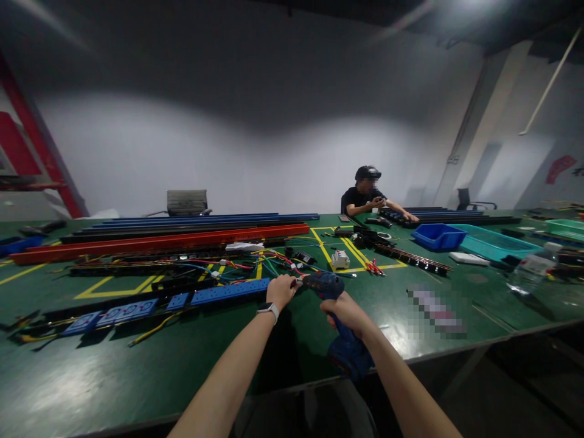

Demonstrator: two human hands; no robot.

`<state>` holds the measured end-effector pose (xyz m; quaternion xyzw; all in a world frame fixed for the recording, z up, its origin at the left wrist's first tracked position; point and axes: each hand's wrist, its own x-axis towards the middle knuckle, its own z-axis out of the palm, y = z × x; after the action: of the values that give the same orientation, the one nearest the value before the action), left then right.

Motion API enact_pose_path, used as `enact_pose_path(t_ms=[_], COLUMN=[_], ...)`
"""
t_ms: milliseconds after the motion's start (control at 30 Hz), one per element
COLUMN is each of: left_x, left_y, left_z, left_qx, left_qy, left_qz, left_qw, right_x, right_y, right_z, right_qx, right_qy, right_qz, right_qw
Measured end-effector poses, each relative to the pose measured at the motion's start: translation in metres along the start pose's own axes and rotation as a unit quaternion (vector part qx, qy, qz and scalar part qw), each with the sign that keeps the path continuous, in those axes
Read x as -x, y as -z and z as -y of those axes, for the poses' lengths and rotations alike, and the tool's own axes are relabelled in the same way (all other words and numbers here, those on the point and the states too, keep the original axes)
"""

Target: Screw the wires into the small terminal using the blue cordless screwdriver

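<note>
My right hand is wrapped round the handle of a blue cordless drill, whose battery base sits near the table's front edge. The drill's nose points left toward my left hand. That hand, with a watch on its wrist, is closed at the right end of a long blue power strip lying on the green table. What its fingers pinch is hidden. More blue strip sections lie further left.
Long red, black and blue rails lie across the far left. Loose coloured wires and small parts sit behind my hands. A blue bin and teal tray stand at right, beside a plastic bottle. Another person works at the far side.
</note>
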<state>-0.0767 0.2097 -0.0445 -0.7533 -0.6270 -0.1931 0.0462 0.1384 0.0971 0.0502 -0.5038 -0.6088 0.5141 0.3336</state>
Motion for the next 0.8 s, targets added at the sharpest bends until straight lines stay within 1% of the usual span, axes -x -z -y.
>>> enact_pose_path(t_ms=[133,233,433,800], left_x=[0.0,0.0,0.0003,-0.0012], left_y=[-0.0016,-0.0002,0.0017,-0.0046], left_z=[0.0005,-0.0006,-0.0022,0.0011], left_qx=[0.001,0.002,0.006,0.008], left_qy=[-0.003,0.001,0.01,0.001], left_qz=[-0.006,0.0,0.005,-0.008], left_qw=[1.0,1.0,1.0,1.0], right_x=[-0.0011,-0.0013,0.0001,0.0034], right_y=[0.0005,0.0009,0.0007,-0.0013], right_z=[-0.0019,-0.0026,-0.0015,0.0046], right_qx=[-0.002,-0.005,-0.004,-0.005], right_qy=[0.007,0.013,-0.002,-0.016], right_qz=[0.004,0.007,0.002,-0.006], right_qw=[1.0,1.0,1.0,1.0])
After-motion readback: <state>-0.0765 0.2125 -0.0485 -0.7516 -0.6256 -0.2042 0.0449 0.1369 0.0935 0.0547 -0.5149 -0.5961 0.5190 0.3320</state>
